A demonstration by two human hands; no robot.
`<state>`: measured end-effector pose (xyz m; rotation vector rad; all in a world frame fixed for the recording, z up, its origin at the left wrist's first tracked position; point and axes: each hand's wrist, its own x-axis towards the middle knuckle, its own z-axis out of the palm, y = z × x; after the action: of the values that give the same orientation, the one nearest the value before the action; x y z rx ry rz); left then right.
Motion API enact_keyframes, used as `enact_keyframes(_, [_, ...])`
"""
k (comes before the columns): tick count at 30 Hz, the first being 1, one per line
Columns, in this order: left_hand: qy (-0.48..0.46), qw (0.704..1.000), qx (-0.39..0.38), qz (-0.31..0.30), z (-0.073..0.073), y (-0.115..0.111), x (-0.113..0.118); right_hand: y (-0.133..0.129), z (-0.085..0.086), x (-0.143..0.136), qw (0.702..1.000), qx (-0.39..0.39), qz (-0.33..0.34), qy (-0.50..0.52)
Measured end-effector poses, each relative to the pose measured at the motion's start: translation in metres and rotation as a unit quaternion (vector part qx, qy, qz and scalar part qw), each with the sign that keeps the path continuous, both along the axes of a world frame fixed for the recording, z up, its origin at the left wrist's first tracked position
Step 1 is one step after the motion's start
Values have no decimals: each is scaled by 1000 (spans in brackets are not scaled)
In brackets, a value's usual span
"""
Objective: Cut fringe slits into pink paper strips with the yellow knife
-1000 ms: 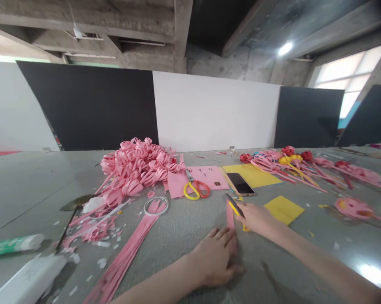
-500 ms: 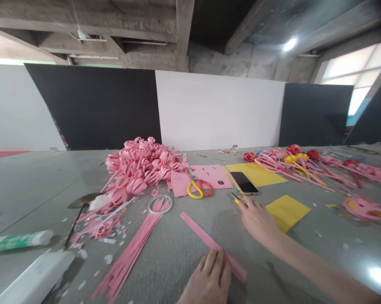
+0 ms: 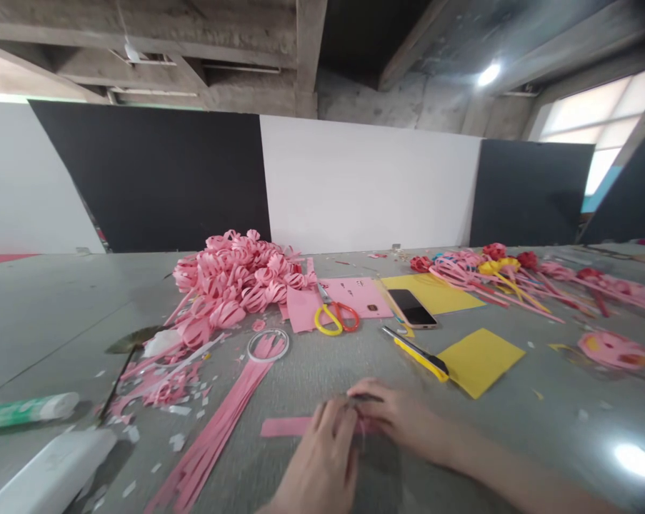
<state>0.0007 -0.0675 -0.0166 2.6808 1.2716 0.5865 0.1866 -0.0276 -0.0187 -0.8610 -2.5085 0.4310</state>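
A flat pink paper strip lies crosswise on the grey table, partly hidden by both hands. My left hand bends over its middle, fingers close together and pressed down on it. Right beside it, my right hand is closed, slightly blurred, over the strip's right part. A slim dark thing shows between its fingers, too unclear to name. Beyond my right hand lies a yellow and black utility knife, its end by a yellow paper square.
Scissors rest near pink card and a phone. A tape roll sits on a bundle of pink strips. Pink paper loops are heaped behind. A glue stick and white box stand left.
My right hand has come back from the utility knife to beside my left hand. The pink strip has turned from slanting to nearly crosswise. My left hand has shifted slightly left.
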Motion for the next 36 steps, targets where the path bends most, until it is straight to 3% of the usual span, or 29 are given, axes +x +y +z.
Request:
enact_keyframes(4, [35,998,-36,35,18,15,-13,8,1,9,999,1,-39,2])
enact_keyframes(8, [86,996,2,-18,13,24,-19,10,1,13,998,0,-56,16])
enact_keyframes(14, [126,985,77,-91,4,33,-23,-1,2,-2,995,60,-84,12])
enact_keyframes(19, [132,976,121,-124,7,33,-25,-7,-3,-14,986,136,-76,-66])
enact_keyframes(22, [131,974,123,-139,10,32,-26,-7,-5,-14,983,138,-89,-83])
enact_keyframes(29, [117,983,83,-116,12,35,-27,-7,-3,-12,982,129,-108,-84])
enact_keyframes(36, [147,980,93,-93,10,33,-25,-6,-8,-14,977,164,-98,-93])
